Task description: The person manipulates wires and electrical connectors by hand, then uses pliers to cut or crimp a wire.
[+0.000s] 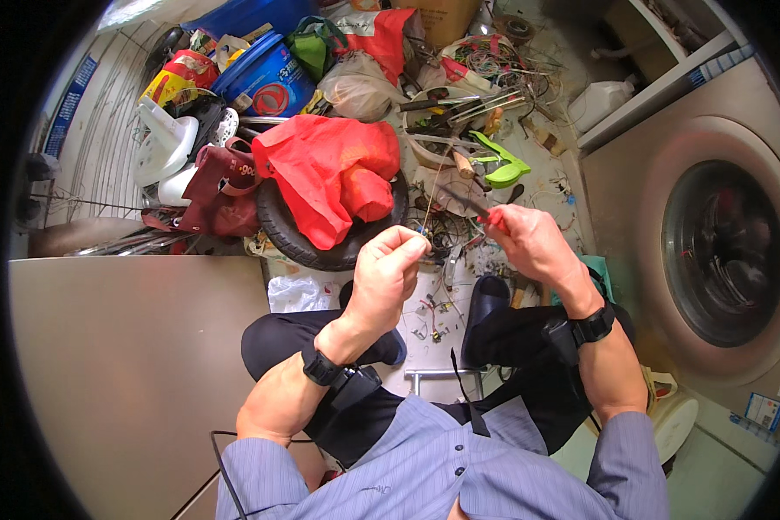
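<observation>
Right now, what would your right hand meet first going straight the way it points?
Likely the thin tan strand pinched in the left hand, by the dark pointed tool; depth is unclear.

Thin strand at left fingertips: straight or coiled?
Roughly straight: the thin strand runs up from the left hand with no visible loops. Whether it's taut, cannot tell.

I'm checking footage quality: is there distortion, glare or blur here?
Head view: a black fisheye border rounds off the corners, and the washing machine looks tilted near the right rim; head view: reflections show on its dark round door; head view: the dark tool in the right hand looks slightly soft.
</observation>
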`<state>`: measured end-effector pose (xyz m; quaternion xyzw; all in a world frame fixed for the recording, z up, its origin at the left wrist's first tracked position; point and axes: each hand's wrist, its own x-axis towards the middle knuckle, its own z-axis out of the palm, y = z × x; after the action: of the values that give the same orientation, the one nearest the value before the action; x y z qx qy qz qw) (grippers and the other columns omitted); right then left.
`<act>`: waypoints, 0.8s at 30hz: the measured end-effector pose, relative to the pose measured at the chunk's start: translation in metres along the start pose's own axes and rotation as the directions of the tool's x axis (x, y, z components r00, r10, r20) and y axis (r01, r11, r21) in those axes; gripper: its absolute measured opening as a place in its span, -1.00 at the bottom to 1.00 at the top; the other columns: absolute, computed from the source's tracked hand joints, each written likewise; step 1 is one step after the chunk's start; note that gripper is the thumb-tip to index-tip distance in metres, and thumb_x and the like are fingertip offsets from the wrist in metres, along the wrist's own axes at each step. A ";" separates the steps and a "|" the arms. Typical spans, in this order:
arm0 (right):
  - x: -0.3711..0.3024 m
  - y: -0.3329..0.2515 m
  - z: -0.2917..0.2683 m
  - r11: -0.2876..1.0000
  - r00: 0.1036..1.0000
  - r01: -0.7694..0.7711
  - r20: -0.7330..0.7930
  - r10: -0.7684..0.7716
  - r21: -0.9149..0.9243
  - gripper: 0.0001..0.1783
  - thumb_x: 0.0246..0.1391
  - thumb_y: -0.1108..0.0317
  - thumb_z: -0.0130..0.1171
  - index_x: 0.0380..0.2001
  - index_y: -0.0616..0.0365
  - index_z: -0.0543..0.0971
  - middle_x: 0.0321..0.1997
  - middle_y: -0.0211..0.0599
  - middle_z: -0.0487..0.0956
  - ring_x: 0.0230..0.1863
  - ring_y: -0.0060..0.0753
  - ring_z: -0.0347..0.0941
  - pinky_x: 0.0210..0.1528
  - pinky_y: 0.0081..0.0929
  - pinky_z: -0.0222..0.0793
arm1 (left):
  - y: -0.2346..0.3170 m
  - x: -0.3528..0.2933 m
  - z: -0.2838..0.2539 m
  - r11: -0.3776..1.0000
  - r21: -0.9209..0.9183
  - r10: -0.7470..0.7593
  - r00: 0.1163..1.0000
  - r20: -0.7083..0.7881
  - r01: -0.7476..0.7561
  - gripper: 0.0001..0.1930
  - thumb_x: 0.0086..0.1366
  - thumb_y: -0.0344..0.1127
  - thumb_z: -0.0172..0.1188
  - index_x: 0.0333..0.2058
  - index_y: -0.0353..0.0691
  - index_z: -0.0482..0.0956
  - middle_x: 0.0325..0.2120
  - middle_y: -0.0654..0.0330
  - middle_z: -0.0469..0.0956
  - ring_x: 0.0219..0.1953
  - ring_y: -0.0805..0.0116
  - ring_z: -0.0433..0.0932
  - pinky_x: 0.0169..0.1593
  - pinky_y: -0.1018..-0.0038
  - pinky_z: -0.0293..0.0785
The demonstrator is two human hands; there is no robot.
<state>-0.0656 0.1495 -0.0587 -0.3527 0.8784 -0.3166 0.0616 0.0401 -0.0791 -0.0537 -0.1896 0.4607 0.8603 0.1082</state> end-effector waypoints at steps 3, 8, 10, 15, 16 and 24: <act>-0.005 -0.001 0.012 0.995 0.994 0.081 0.073 -0.085 0.058 -0.85 0.13 0.36 0.21 -0.33 0.18 0.48 -0.43 -0.07 0.56 -0.39 0.07 0.53 -0.37 -0.14 0.47 | 0.002 0.006 0.001 1.000 0.030 -0.004 1.000 -0.016 0.005 -0.85 0.40 -0.30 0.12 -0.32 -0.24 0.51 -0.78 0.47 0.22 -0.81 0.69 0.05 -0.72 0.65 -0.06; -0.005 -0.010 0.012 0.995 0.992 0.086 0.101 -0.081 -0.043 -0.84 0.15 0.32 0.20 -0.36 0.16 0.48 -0.42 -0.09 0.57 -0.39 0.06 0.55 -0.39 -0.12 0.47 | 0.002 0.011 -0.001 0.999 0.002 -0.052 0.999 -0.017 0.052 -0.86 0.41 -0.31 0.10 -0.30 -0.23 0.52 -0.77 0.49 0.20 -0.80 0.69 0.03 -0.71 0.65 -0.09; -0.004 -0.010 0.008 0.989 0.991 0.083 0.112 -0.070 -0.123 -0.81 0.15 0.28 0.22 -0.39 0.15 0.48 -0.44 -0.10 0.57 -0.40 0.04 0.55 -0.41 -0.12 0.46 | 0.004 0.010 0.001 0.998 0.026 -0.051 0.999 -0.015 0.051 -0.84 0.44 -0.29 0.08 -0.30 -0.23 0.51 -0.77 0.49 0.18 -0.80 0.69 0.03 -0.70 0.65 -0.10; -0.003 -0.003 0.007 0.995 0.999 0.013 0.041 -0.009 -0.102 -0.79 0.14 0.24 0.24 -0.39 0.14 0.50 -0.45 -0.13 0.58 -0.39 0.01 0.56 -0.39 -0.14 0.46 | 0.005 0.004 0.008 0.995 0.036 -0.096 0.995 0.016 0.096 -0.78 0.47 -0.23 0.04 -0.26 -0.27 0.54 -0.74 0.43 0.29 -0.76 0.66 0.11 -0.66 0.65 0.00; -0.002 0.000 0.005 0.999 1.000 -0.021 0.006 0.021 -0.043 -0.78 0.14 0.22 0.24 -0.38 0.13 0.50 -0.45 -0.13 0.58 -0.38 -0.01 0.56 -0.38 -0.15 0.47 | 0.005 0.003 0.008 0.995 0.038 -0.097 0.995 0.020 0.096 -0.78 0.47 -0.23 0.04 -0.26 -0.27 0.54 -0.74 0.43 0.29 -0.76 0.66 0.11 -0.66 0.65 0.00; -0.005 0.013 0.015 0.988 0.987 -0.146 0.061 0.149 -0.053 -0.78 0.17 0.22 0.20 -0.35 0.16 0.50 -0.42 -0.04 0.60 -0.33 0.07 0.56 -0.30 -0.11 0.47 | 0.024 -0.001 0.004 0.871 0.454 0.128 0.980 0.153 -0.185 -0.76 0.47 -0.24 0.08 -0.21 -0.28 0.62 -0.54 0.36 0.42 -0.56 0.68 0.26 -0.45 0.67 0.15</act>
<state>-0.0646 0.1526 -0.0791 -0.2980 0.9071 -0.2781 0.1048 0.0314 -0.0892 -0.0336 -0.0688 0.6605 0.7399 0.1075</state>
